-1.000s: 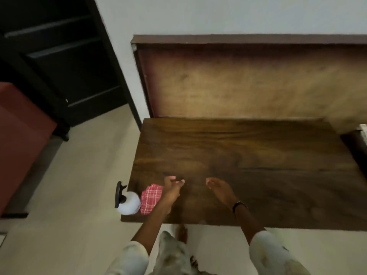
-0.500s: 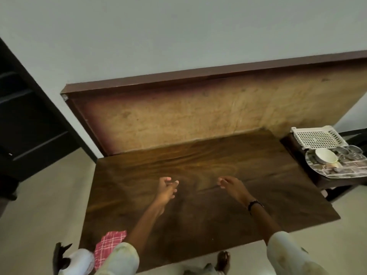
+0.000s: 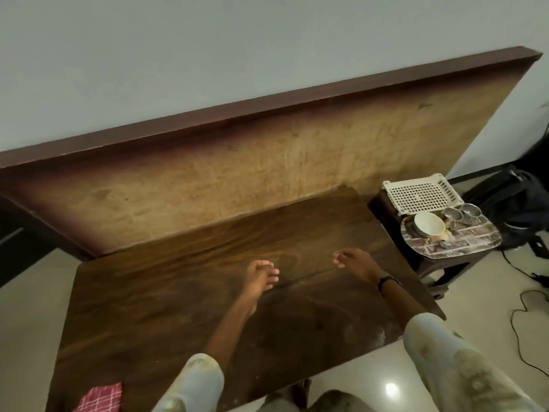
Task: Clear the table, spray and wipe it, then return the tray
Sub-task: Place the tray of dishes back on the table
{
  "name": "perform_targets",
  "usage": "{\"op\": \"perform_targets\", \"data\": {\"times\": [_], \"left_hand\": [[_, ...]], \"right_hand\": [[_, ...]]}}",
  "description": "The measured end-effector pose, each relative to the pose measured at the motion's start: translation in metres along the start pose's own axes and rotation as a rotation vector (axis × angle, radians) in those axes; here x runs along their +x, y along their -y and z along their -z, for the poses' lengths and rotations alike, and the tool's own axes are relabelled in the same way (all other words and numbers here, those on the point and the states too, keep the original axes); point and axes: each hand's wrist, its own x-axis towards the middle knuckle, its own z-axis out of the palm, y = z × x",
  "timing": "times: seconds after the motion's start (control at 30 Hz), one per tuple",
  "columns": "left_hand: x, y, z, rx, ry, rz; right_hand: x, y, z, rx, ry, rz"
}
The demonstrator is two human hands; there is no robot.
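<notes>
Wiping looks done and the table (image 3: 297,233) is bare but for the red cloth (image 3: 101,398) at 7 o'clock, so bringing the tray (image 3: 451,243) back seems next. Both hands, left (image 3: 258,278) and right (image 3: 355,261), loose, half curled, holding nothing; tray with bowls at 2 o'clock on a side stool (image 3: 421,260), so reach right and lift it level. Since before, view swung right, spray bottle gone from sight, hands barely moved

The red checked cloth (image 3: 101,397) at the near left corner of the bench (image 3: 178,292) is cut off by the bottom edge. Beside the bench, the small metal cups (image 3: 462,214) on the tray (image 3: 475,242) are too small to count; their contents cannot be told.
</notes>
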Motion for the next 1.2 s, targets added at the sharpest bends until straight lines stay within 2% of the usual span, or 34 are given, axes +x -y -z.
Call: {"op": "perform_targets", "data": {"times": [0.3,0.47,0.67,0.83,1.03,1.2], "left_hand": [[0.026,-0.011,-0.131,0.150,0.117,0.052],[0.050,-0.013,-0.223,0.200,0.099,0.118],[0.078,-0.014,-0.353,0.208,0.062,0.241],[0.109,-0.016,-0.441,0.198,0.059,0.310],[0.175,0.003,-0.510,0.324,-0.030,0.334],[0.225,0.021,-0.543,0.493,-0.006,0.310]], "right_hand": [[0.039,-0.090,0.097,0.126,-0.019,-0.133],[0.069,-0.161,0.170,0.176,-0.083,-0.181],[0.098,-0.245,0.270,-0.045,-0.143,-0.249],[0.128,-0.302,0.344,-0.094,-0.187,-0.315],[0.181,-0.363,0.403,-0.208,-0.276,-0.391],[0.230,-0.393,0.422,-0.194,-0.362,-0.367]]}}
